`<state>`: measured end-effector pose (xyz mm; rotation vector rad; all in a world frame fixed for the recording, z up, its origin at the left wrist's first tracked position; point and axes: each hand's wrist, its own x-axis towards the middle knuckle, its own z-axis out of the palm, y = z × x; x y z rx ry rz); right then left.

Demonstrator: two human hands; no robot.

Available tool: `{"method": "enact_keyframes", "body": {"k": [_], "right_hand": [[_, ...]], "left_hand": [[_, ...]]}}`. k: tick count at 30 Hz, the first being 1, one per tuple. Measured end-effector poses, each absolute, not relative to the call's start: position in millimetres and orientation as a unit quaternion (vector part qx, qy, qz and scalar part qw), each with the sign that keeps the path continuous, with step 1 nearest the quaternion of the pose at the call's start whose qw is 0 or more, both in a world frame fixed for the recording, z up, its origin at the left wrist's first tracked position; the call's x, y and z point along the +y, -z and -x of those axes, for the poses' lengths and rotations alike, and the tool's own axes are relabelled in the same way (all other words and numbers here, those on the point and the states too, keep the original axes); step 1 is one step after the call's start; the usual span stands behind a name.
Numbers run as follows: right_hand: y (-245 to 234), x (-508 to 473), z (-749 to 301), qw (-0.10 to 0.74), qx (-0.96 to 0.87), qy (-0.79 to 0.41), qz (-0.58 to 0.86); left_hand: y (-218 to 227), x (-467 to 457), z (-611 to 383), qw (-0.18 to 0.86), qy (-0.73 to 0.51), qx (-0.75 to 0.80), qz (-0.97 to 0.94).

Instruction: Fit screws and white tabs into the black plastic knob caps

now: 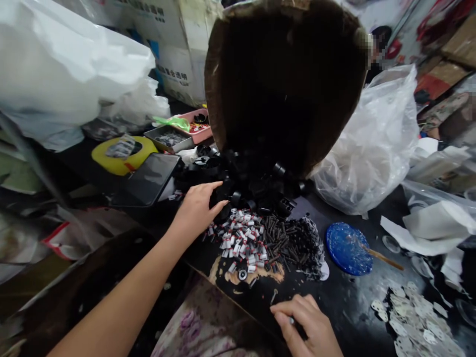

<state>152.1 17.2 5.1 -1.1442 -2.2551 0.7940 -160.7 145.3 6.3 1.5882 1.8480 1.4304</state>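
My left hand reaches forward over the dark table, fingers stretched out flat, its tips touching a heap of black plastic rings that spills from a tipped cardboard box. Just right of that hand lies a pile of small white parts with red marks, then a pile of dark pins. My right hand rests near the table's front edge, fingers curled in a pinch around a small metal piece that I cannot make out. A single small screw lies just above it.
A blue lid with a wooden stick sits at the right, and flat silvery metal pieces lie at the lower right. Clear plastic bags stand behind. A yellow tape roll, a black tray and small bins are at the left.
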Motion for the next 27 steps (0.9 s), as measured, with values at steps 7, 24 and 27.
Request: {"method": "enact_keyframes", "body": {"k": [7,24,27], "right_hand": [[-24.9,26.9,-127.8,0.332,-0.739,-0.346,0.473],[-40.4,64.1,-110.6,0.19,-0.771,-0.355,0.493],[-31.0,86.5,-99.9,0.135,-0.82,-0.179,0.527]], "left_hand": [[-19.7,80.1,114.5,0.151,-0.477,0.601,-0.623],[6.9,6.2,59.4,0.649,-0.514,0.504,-0.246],[4.1,18.4,58.3,0.657,-0.581,0.467,-0.112]]}}
